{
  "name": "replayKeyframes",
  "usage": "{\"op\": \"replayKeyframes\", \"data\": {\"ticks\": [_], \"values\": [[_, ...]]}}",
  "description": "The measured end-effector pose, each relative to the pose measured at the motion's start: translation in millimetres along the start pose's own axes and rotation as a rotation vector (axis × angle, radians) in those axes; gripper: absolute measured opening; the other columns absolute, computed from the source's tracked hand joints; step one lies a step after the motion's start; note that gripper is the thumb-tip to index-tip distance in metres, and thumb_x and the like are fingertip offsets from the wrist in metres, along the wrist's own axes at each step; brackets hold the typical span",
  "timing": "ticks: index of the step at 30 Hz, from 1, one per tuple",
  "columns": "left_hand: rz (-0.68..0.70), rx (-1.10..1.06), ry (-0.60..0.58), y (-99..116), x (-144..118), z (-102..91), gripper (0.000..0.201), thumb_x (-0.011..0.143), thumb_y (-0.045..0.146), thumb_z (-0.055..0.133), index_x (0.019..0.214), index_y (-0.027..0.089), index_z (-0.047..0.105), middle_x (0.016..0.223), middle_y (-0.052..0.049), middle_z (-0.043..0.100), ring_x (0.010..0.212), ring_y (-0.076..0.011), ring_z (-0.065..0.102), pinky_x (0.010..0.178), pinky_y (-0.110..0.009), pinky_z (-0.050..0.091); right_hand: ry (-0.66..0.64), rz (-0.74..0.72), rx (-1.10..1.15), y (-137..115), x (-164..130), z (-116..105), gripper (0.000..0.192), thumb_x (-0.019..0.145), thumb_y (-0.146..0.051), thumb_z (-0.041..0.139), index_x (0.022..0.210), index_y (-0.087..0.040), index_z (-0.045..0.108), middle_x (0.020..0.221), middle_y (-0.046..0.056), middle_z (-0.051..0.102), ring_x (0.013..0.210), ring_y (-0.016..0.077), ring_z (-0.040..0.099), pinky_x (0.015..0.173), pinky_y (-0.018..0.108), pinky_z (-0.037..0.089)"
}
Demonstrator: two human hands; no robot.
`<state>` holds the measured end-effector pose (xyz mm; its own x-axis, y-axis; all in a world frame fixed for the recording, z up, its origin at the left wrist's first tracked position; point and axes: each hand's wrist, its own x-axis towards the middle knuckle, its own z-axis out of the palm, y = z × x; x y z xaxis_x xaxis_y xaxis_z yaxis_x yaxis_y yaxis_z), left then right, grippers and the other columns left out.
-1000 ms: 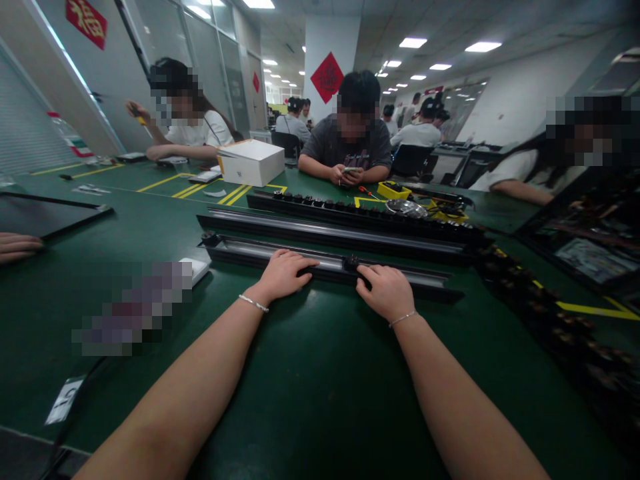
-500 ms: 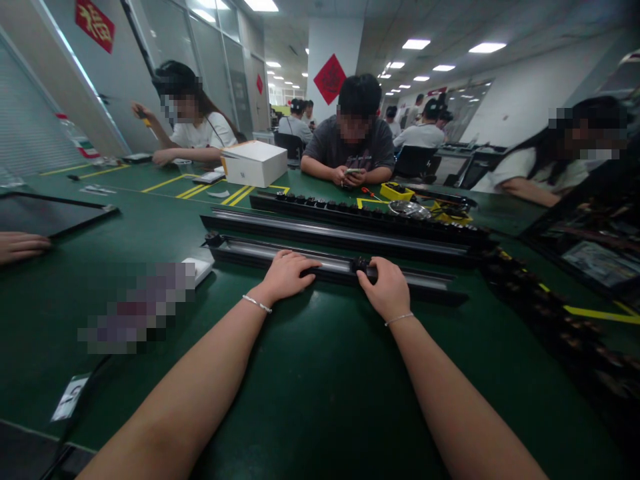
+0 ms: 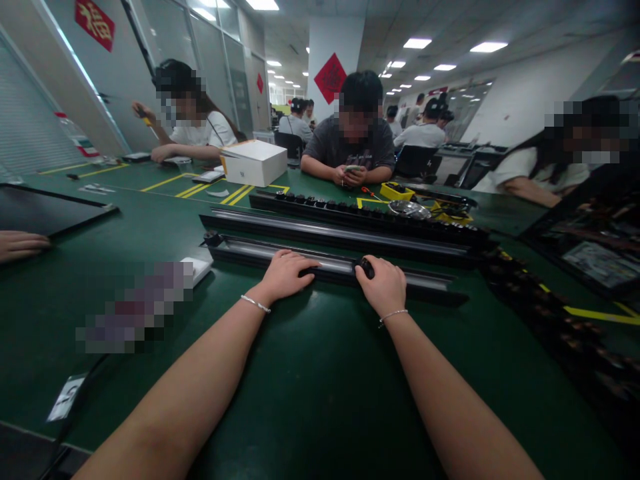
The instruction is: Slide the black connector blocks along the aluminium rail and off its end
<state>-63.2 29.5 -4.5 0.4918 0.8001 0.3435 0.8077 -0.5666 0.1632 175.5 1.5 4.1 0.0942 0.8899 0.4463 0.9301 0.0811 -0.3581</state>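
A long black channel rail [image 3: 336,267] with a shiny inner strip lies across the table before me. My left hand [image 3: 289,275] grips it left of its middle, fingers over the far side and thumb by the near edge. Inside the channel, my right hand [image 3: 384,285] holds a small black part [image 3: 367,268] between thumb and fingers, which partly cover it. Another small black part [image 3: 213,238] sits at the rail's left end. Just behind is a second black rail [image 3: 320,232], and beyond it a third rail [image 3: 360,212] carries a row of small black parts.
A pixelated object [image 3: 143,310] with a cable lies to the left, near another person's hand [image 3: 23,247] and a dark panel [image 3: 50,210]. Many dark parts [image 3: 565,320] line the right side. A white box [image 3: 257,163], yellow bins [image 3: 397,191] and seated people are farther back.
My right hand has turned slightly and shifted a little left, its fingers closing further over the small black part. The left hand stays on the rail.
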Motion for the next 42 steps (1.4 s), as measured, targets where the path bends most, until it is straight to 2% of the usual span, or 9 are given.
{"op": "replayKeyframes", "data": {"ticks": [10,18,26,42], "values": [[-0.001,0.001,0.01,0,0,0.3,0.032,0.086,0.039,0.048,0.115,0.034,0.06,0.113,0.002,0.068,0.109,-0.0181,0.057,0.101,-0.041,0.029,0.029,0.048,-0.019,4,0,0,0.03,0.08,-0.035,0.044,0.098,-0.019,0.062,0.098,0.009,0.067,0.095,0.0238,0.056,0.094,0.042,0.031],[-0.01,0.006,0.005,0,-1,-0.3,0.032,0.086,0.038,0.048,0.115,0.034,0.06,0.113,0.002,0.068,0.108,-0.0179,0.057,0.101,-0.04,0.028,0.068,0.081,-0.014,14,0,-2,0.032,0.079,-0.034,0.042,0.098,-0.017,0.062,0.093,0.011,0.066,0.09,0.0253,0.056,0.088,0.041,0.035],[-0.007,0.012,0.019,0,-1,0.6,0.032,0.085,0.038,0.049,0.115,0.033,0.061,0.111,0.001,0.069,0.106,-0.0187,0.058,0.099,-0.041,0.03,0.098,0.093,-0.027,15,-1,0,0.031,0.08,-0.042,0.045,0.094,-0.02,0.061,0.093,0.009,0.066,0.094,0.0252,0.054,0.097,0.047,0.026],[-0.004,0.025,0.018,0,-1,0.6,0.032,0.085,0.037,0.049,0.116,0.033,0.06,0.11,0.001,0.069,0.105,-0.019,0.058,0.098,-0.041,0.031,0.108,0.18,-0.062,25,1,-7,0.027,0.077,-0.037,0.046,0.089,-0.018,0.061,0.087,0.009,0.064,0.088,0.0244,0.054,0.09,0.042,0.031]]}}
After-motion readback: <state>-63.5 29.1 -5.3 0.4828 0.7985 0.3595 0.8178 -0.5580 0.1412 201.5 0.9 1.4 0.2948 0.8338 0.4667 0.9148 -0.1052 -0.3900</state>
